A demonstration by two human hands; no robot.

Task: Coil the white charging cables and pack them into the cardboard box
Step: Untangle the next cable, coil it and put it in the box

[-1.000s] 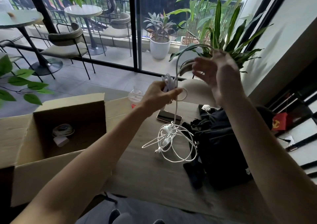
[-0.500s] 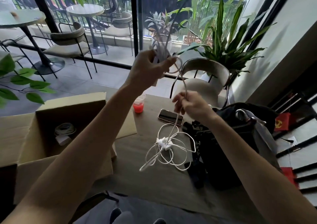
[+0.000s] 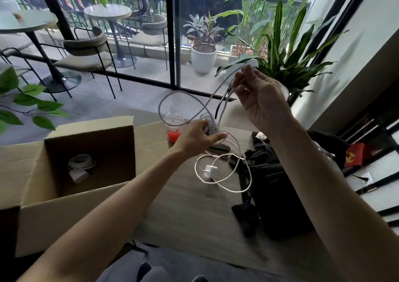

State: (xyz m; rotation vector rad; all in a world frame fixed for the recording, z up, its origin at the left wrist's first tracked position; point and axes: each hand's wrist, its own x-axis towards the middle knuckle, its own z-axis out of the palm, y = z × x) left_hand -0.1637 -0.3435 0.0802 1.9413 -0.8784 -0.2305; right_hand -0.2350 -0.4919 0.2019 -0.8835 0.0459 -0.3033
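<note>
Wooden worktop [image 3: 190,208], your left grip [image 3: 197,136] closed round the coiled cable [image 3: 210,121], your right grip [image 3: 259,100] pinching its raised strand above

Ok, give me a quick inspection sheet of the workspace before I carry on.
Surface: wooden table, partly covered.
Job's things: open cardboard box holds one coiled cable; second white cable half coiled.
Clutter: black bag, phone, cup of red drink.
Grippers: left hand grips the coiled part; right hand pinches a raised strand.
Cables: loose loops and white adapter trail below, over the table.
Surroundings: glass door, potted plant.
</note>
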